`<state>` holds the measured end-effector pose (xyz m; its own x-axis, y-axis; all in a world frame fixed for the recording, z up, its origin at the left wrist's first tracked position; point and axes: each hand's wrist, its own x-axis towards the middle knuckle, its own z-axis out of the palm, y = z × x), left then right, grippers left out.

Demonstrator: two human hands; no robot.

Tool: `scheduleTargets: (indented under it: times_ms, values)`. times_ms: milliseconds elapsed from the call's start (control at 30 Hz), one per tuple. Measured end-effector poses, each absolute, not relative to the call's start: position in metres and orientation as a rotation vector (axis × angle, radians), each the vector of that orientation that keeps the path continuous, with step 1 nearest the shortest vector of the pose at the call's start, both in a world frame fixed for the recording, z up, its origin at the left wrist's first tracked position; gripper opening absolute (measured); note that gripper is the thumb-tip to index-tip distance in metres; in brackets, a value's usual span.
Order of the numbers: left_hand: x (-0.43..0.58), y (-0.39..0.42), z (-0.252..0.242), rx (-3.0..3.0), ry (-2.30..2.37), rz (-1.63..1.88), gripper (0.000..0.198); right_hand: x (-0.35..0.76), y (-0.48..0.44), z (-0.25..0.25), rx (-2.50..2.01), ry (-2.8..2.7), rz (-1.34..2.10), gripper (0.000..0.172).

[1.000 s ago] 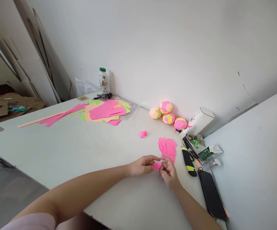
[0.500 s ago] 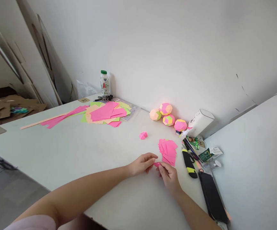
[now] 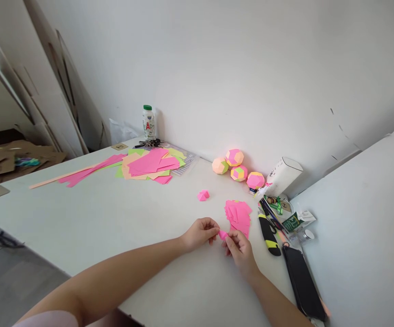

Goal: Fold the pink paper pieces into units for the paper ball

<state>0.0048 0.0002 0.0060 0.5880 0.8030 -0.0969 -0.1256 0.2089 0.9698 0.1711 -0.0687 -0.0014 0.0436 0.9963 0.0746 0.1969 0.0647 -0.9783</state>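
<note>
Between my two hands is a small folded piece of pink paper (image 3: 223, 235), held just above the white table. The fingertips of my left hand (image 3: 201, 233) pinch its left end. My right hand (image 3: 240, 250) grips the right end between thumb and fingers. Just behind my right hand lies a fanned stack of pink paper pieces (image 3: 238, 214). Farther back, a small folded pink paper shape (image 3: 203, 195) stands by itself on the table.
Several multicoloured paper balls (image 3: 234, 157) sit against the wall. At the right are a black-and-yellow utility knife (image 3: 269, 234), a black case (image 3: 304, 281) and a white tube (image 3: 284, 175). Coloured sheets (image 3: 149, 163) and a white bottle (image 3: 148, 123) are at the back left.
My left fingers have closed in on the pink paper, and more of it shows between my hands. The view has tilted slightly.
</note>
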Motion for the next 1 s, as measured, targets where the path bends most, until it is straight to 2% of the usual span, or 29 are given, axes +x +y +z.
scheduleTargets:
  times_ms: [267, 467, 633, 733, 800, 1000]
  values:
    - [0.005, 0.000, 0.006, 1.175, 0.685, 0.739, 0.028, 0.172, -0.068, 0.000, -1.390, -1.398, 0.991, 0.025]
    - [0.005, 0.000, 0.001, 1.209, 0.723, 0.755, 0.020, 0.171, -0.067, 0.001, -1.377, -1.364, 1.006, 0.027]
    - [0.006, -0.008, -0.003, 1.862, 0.715, 0.834, 0.015, 0.172, -0.066, 0.002, -1.314, -1.234, 1.008, 0.027]
    - [0.006, -0.015, -0.005, 2.400, 0.454, 0.666, 0.021, 0.172, -0.064, -0.002, -1.285, -1.216, 0.998, 0.025]
    - [0.005, -0.019, -0.005, 2.609, 0.434, 0.576, 0.032, 0.173, -0.064, -0.005, -1.286, -1.227, 0.981, 0.025]
    - [0.005, -0.023, 0.005, 2.756, 0.432, 0.294, 0.060, 0.171, -0.058, 0.003, -1.374, -1.397, 0.908, 0.021]
